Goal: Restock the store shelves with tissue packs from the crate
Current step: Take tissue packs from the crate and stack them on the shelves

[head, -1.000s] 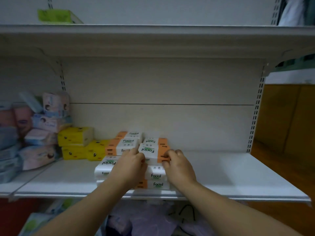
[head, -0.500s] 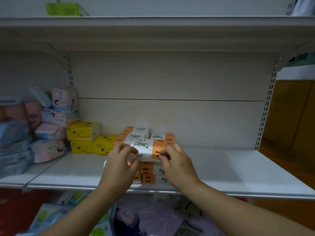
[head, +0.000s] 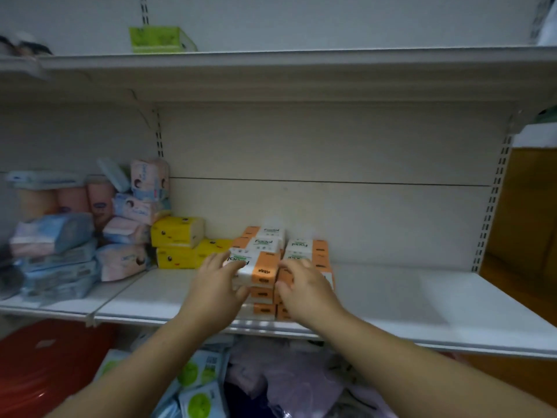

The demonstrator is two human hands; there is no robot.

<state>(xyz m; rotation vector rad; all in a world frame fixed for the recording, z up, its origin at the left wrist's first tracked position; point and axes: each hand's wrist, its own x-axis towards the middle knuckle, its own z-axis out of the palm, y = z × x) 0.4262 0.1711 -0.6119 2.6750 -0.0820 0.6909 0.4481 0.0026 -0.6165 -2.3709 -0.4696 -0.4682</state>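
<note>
As the head camera looks down, the left hand [head: 215,285] curls round the left end of an orange-and-white tissue pack [head: 256,265] and the right hand [head: 304,285] pinches its right end, holding it on the front pile on the shelf [head: 391,297]. Just beyond the hands, stacked packs [head: 301,248] already stand. Below the wrists lie green-labelled packs [head: 196,372], so restocking looks partly done.

I see a green box [head: 162,40] up top, left of centre, against the back wall. Blurred dark object [head: 27,48] top left, can't ID it. Wooden panelling [head: 530,221] far right. Down low: red plastic surface [head: 45,366] bottom left, crumpled lilac material [head: 286,378] bottom centre, bag or cloth unclear.
</note>
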